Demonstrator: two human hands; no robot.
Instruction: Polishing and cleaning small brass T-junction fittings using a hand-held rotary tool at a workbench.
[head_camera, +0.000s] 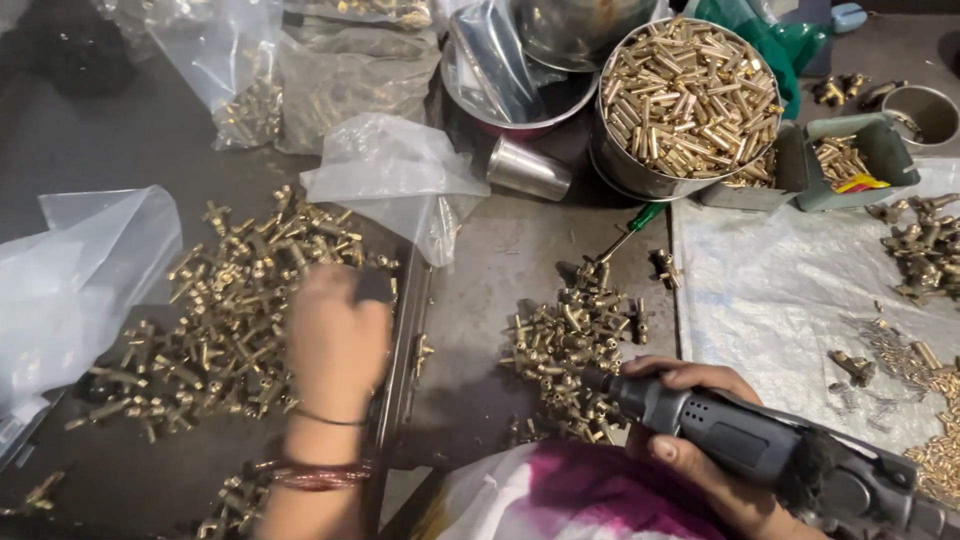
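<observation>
Head view: left hand (338, 340) is reaching into the big heap of brass fittings (235, 310) on the dark tray (90, 470), back of hand up and blurred, so can't tell whether its fingers are apart or pinching a piece. Right hand (690, 430) is gripping the grey rotary tool (760, 450), fingers wrapped tight, nose aiming at the smaller brass pile (570, 345), likely keeping it ready close to the work.

Dark grey worktop (500, 250), scuffed. Heap of brass fittings (575, 345) near its middle. Left of that heap: larger spread of brass fittings (235, 310) and clear plastic bags (395, 175). Behind: steel cup (528, 168) on its side, round steel tin (690, 100) of brass tubes. Right: pale plastic sheet (790, 290).
</observation>
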